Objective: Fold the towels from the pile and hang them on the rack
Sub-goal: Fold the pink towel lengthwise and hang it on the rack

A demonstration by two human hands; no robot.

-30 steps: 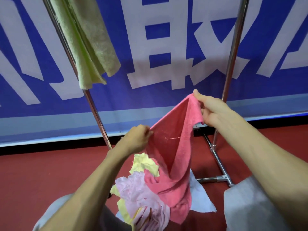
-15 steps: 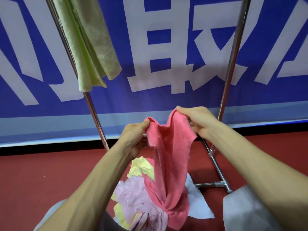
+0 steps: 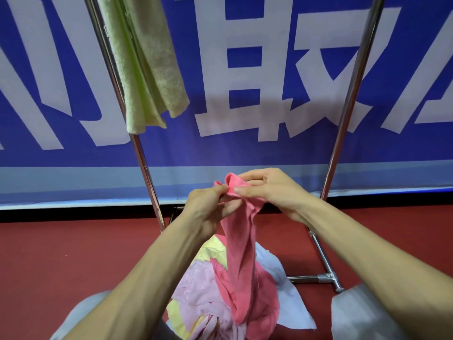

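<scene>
I hold a pink towel by its top edge, folded lengthwise and hanging down to the pile. My left hand pinches one top corner and my right hand pinches the other, the two hands touching. Below lies the pile of towels, with pale pink, yellow and light blue cloths. A green towel hangs folded over the chrome rack at the upper left.
The rack's right upright slopes down to a floor foot with a joint. A blue banner with white characters stands behind the rack. The floor is red. My grey-clad knees show at both bottom corners.
My hands have come together from spread apart, bringing the pink towel's top corners to meet. The towel now hangs narrow and folded instead of open.
</scene>
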